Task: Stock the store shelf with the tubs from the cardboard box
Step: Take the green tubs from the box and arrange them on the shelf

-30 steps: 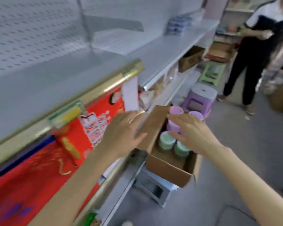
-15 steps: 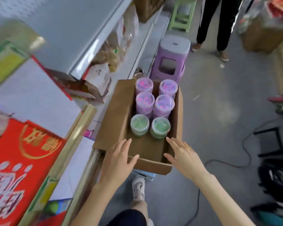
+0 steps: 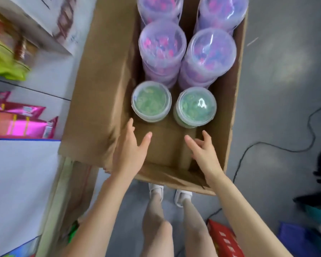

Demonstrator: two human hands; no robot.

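Both of your hands are empty and inside the near end of the cardboard box [image 3: 100, 89]. Your left hand [image 3: 130, 151] has its fingers straight and spread, thumb out to the side, just short of the left green tub [image 3: 151, 101]. Your right hand [image 3: 204, 151] is loosely spread as well, fingers apart and clamped on nothing, just short of the right green tub [image 3: 195, 106]. Neither hand touches a tub. Behind the 2 green tubs stand 4 taller stacks of purple tubs: 2 nearer ones [image 3: 162, 45] [image 3: 210, 51] and 2 at the far end [image 3: 159, 6] [image 3: 222, 8], cut off by the frame. How many tubs each stack holds cannot be told. The box floor right under your hands is bare, so some tubs may already be out, but that is only a guess. No tub shows on the part of the store shelf [image 3: 44, 80] in view at your left, which carries pink packets [image 3: 17, 123] and a green bag [image 3: 4, 64]. As far as this view shows, most of the stocking is ahead of you: 6 columns of tubs are in the box, and the 2 green ones look like the next to lift.
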